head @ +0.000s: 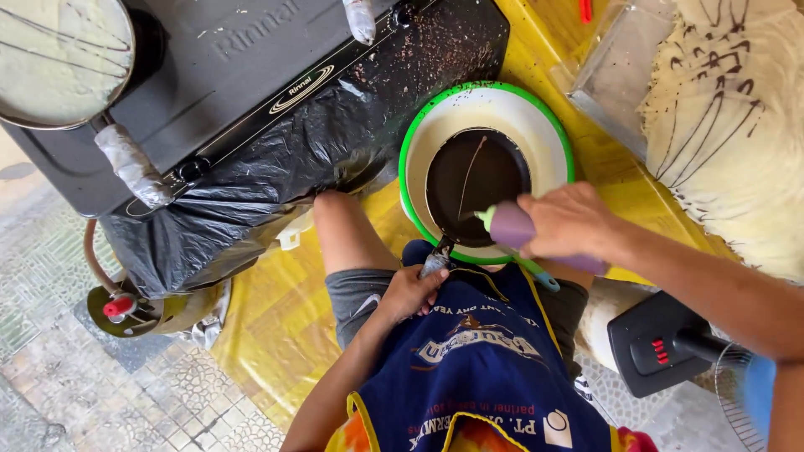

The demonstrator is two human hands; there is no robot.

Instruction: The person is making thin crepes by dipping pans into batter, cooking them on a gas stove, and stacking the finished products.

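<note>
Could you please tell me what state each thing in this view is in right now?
Small dark pan: held over the bowl, one thin pale line of batter across it.
Squeeze bottle: tipped, green nozzle pointing into the pan.
Green-rimmed bowl: filled with pale batter.
Left hand: closed on the pan handle.
Right hand: closed on the squeeze bottle.
Pan on stove: covered with pale batter crossed by dark lines.

Street food stall, prob. crepe stand: tabletop gas stove [251, 75] on yellow-covered table [276, 318], gas cylinder [138, 305] below it on tiled pavement, stacked crepes [737, 125] right of stove.
</note>
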